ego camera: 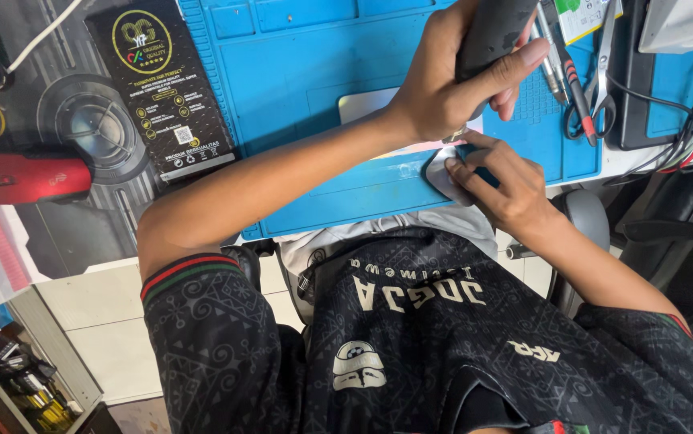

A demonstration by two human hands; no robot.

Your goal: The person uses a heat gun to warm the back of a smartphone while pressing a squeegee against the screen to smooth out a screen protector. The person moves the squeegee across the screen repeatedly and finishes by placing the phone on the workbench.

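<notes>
Head view, looking down and inverted, so the person's own left hand appears on the picture's right. Right hand point(451, 84) is clenched around a dark, thick-handled tool point(491, 32), its long axis running away from the body, tip pointing down toward a small pale device point(443, 173) lying flat on the blue work mat point(298, 72). Left hand point(499, 181) grips that device from the near side, fingertips point(463, 161) pressing its top edge. Tool tip sits just above the device, touching or nearly so. Scissors point(600, 88) and a black box point(161, 84) lie nearby.
</notes>
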